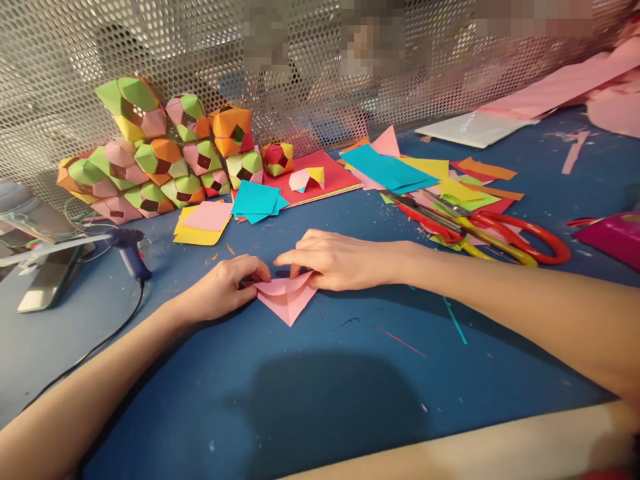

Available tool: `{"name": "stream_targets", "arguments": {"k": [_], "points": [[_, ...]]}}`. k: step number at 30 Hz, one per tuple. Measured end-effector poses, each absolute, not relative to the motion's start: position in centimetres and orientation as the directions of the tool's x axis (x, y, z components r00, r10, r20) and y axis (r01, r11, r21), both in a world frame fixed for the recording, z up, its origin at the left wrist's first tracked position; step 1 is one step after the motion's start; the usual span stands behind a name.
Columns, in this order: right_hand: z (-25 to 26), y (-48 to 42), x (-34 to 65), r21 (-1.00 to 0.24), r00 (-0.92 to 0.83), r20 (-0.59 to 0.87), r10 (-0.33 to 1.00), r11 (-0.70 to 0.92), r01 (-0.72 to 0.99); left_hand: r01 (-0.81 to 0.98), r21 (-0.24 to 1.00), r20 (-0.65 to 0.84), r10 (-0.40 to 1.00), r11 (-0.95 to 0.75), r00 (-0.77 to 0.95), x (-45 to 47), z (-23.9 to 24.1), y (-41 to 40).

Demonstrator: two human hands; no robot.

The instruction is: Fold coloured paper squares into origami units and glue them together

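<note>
A folded pink paper (286,301) lies on the blue table (320,393), its point toward me. My left hand (227,287) pinches the paper's left corner with curled fingers. My right hand (340,260) lies over the paper's upper right edge, fingers pressed down flat on the fold. Both hands touch the same sheet.
A pile of folded multicoloured paper balls (160,160) stands at the back left against a perforated metal screen. Loose coloured sheets (390,170) and red-handled scissors (500,230) lie to the right. A glue gun (129,248) with cord and a phone (47,280) sit left.
</note>
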State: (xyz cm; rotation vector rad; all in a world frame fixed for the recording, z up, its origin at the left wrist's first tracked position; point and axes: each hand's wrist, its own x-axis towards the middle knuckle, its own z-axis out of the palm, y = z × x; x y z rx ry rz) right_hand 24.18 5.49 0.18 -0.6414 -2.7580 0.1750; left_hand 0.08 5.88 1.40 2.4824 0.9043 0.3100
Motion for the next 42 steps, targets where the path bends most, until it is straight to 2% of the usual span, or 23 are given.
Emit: {"name": "stream_targets", "arguments": {"k": [3, 5, 7, 10, 14, 17, 20, 23, 32, 37, 42], "points": [[0.7, 5.4, 24.4, -0.07, -0.889, 0.222, 0.401, 0.916, 0.396, 0.499, 0.486, 0.06, 0.598, -0.717, 0.8, 0.0, 1.4, 6.0], [1.0, 5.3, 24.3, -0.097, -0.882, 0.213, 0.42, 0.907, 0.409, 0.515, 0.507, 0.063, 0.626, -0.691, 0.778, 0.2, 1.4, 5.8], [1.1, 5.1, 24.1, -0.237, -0.819, 0.241, 0.52, 0.85, 0.47, 0.578, 0.539, 0.061, 0.712, -0.613, 0.699, 0.5, 1.3, 5.3], [1.3, 5.1, 23.6, -0.555, -0.648, 0.245, 0.721, 0.652, 0.516, 0.645, 0.616, 0.047, 0.839, -0.452, 0.543, 1.1, 1.3, 4.5], [0.8, 5.3, 23.0, -0.868, -0.531, 0.159, 0.832, 0.375, 0.327, 0.541, 0.811, -0.01, 0.919, -0.224, 0.395, 1.7, 1.3, 3.7], [0.0, 5.7, 22.6, -0.964, -0.415, 0.141, 0.899, 0.22, 0.149, 0.349, 0.935, -0.054, 0.951, -0.059, 0.305, 2.2, 1.2, 3.4], [-0.6, 5.8, 22.4, -0.98, -0.301, 0.139, 0.944, 0.174, 0.093, 0.115, 0.992, -0.085, 0.956, 0.054, 0.281, 2.8, 1.0, 3.2], [-0.9, 5.7, 22.3, -0.967, -0.274, 0.192, 0.942, 0.23, 0.112, 0.008, 0.994, -0.107, 0.947, 0.109, 0.301, 3.1, 0.8, 3.0], [-0.4, 4.4, 21.8, -0.895, -0.239, 0.365, 0.9, 0.41, 0.177, -0.009, 0.989, -0.137, 0.948, 0.145, 0.288, 3.0, 0.6, 2.8], [-0.5, 4.1, 21.7, -0.904, -0.223, 0.326, 0.919, 0.372, 0.212, -0.076, 0.985, -0.135, 0.968, 0.154, 0.209, 3.3, 0.7, 2.6], [-0.6, 3.6, 21.4, -0.914, -0.224, 0.329, 0.917, 0.369, 0.166, -0.102, 0.979, -0.151, 0.962, 0.178, 0.227, 3.4, 0.6, 2.3]]}}
